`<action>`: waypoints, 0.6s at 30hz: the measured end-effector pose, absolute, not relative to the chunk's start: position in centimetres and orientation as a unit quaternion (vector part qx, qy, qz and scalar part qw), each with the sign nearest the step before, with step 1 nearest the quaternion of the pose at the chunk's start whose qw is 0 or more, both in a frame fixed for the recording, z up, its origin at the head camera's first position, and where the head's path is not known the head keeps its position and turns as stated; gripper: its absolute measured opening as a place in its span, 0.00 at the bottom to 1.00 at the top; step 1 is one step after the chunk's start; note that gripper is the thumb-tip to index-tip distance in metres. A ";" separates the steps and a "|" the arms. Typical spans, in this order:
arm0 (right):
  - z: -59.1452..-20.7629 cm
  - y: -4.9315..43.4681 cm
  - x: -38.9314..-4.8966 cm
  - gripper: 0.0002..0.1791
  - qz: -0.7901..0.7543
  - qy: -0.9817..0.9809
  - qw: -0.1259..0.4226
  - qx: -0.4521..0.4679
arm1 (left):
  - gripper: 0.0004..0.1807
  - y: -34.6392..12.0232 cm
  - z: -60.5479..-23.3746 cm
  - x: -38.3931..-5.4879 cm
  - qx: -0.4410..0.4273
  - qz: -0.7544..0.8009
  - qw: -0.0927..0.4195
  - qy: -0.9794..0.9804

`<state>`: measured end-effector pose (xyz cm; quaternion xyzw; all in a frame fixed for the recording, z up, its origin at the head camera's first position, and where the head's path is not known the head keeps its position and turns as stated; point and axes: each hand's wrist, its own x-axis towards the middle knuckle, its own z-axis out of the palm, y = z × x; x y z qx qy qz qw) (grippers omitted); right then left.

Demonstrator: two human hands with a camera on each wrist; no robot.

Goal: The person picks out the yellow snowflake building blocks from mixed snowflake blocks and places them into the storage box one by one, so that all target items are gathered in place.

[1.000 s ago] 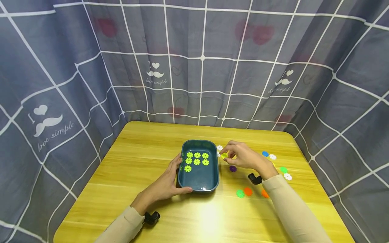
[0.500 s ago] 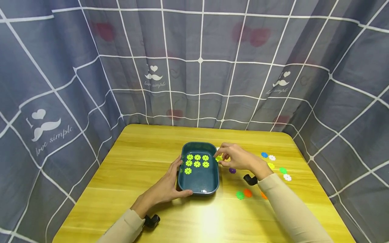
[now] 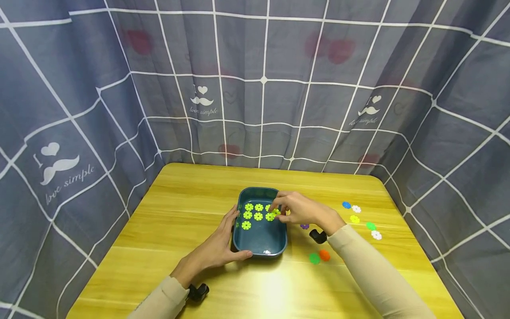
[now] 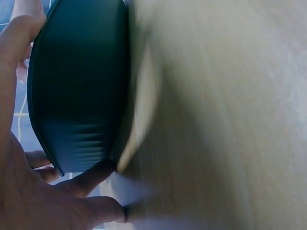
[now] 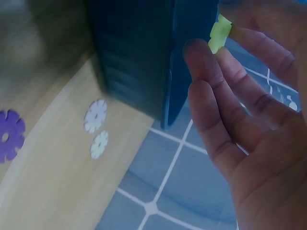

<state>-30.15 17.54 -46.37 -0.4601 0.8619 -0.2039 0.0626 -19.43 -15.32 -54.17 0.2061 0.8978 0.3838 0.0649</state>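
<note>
My left hand (image 3: pixel 213 246) holds the dark teal tray (image 3: pixel 260 241) at its left side. The thumb lies over the near rim and the fingers spread along the left wall. Over the tray's right rim, my right hand (image 3: pixel 300 209) pinches a yellow-green notched plastic disc (image 5: pixel 220 34) between thumb and fingertips. Inside the tray, several matching notched discs (image 3: pixel 246 225) lie in rows toward the back and left. The held disc overlaps the right end of these rows in the head view. In the left wrist view, the tray's outer wall (image 4: pixel 76 72) faces the camera.
To the right of the tray, the wooden table (image 3: pixel 191 190) bears loose discs: blue (image 3: pixel 346 205), white (image 3: pixel 376 235), yellow (image 3: pixel 354 219), green (image 3: pixel 314 258), orange (image 3: pixel 324 255) and purple (image 5: pixel 10 135). A gridded grey curtain (image 3: pixel 243 102) hangs behind the table.
My right hand has carried the yellow-green disc from the table right of the tray leftward, over the rim and into the tray's space. The left hand keeps its hold on the tray.
</note>
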 end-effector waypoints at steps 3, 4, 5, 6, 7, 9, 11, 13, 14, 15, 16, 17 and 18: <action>-46.4 16.9 -30.4 0.15 -0.197 0.856 0.074 -0.472 | 0.75 -15.3 -54.1 -19.5 0.206 0.383 0.066 0.898; -46.4 16.7 -30.5 0.15 -0.194 0.854 0.076 -0.477 | 0.75 -15.4 -54.1 -19.4 0.206 0.383 0.066 0.898; -46.4 16.5 -30.5 0.15 -0.190 0.852 0.078 -0.482 | 0.75 -15.4 -54.1 -19.4 0.205 0.382 0.068 0.899; -46.4 16.3 -30.6 0.15 -0.187 0.850 0.078 -0.487 | 0.75 -15.4 -54.1 -19.4 0.203 0.381 0.069 0.899; -46.4 16.1 -30.7 0.15 -0.184 0.848 0.078 -0.491 | 0.75 -15.4 -54.1 -19.4 0.202 0.381 0.070 0.899; -46.4 15.7 -30.9 0.16 -0.178 0.847 0.076 -0.496 | 0.75 -15.3 -54.0 -19.4 0.201 0.383 0.070 0.899; -46.4 15.4 -31.2 0.16 -0.175 0.847 0.074 -0.496 | 0.75 -15.3 -54.0 -19.4 0.200 0.383 0.071 0.899; -46.4 15.1 -31.4 0.17 -0.167 0.849 0.070 -0.496 | 0.75 -15.3 -53.9 -19.4 0.201 0.385 0.071 0.898; -46.4 14.9 -31.6 0.16 -0.164 0.849 0.068 -0.497 | 0.75 -15.2 -53.9 -19.4 0.201 0.386 0.071 0.897; -46.4 14.7 -31.7 0.16 -0.160 0.849 0.067 -0.499 | 0.76 -15.2 -53.9 -19.4 0.201 0.386 0.071 0.898; -46.4 14.5 -31.8 0.16 -0.158 0.848 0.067 -0.501 | 0.76 -15.3 -53.9 -19.4 0.201 0.385 0.071 0.898; -46.4 14.4 -31.9 0.16 -0.154 0.848 0.068 -0.503 | 0.76 -15.3 -53.9 -19.4 0.200 0.385 0.072 0.898; -46.3 14.2 -32.0 0.16 -0.152 0.847 0.071 -0.504 | 0.76 -15.3 -53.9 -19.4 0.201 0.385 0.072 0.898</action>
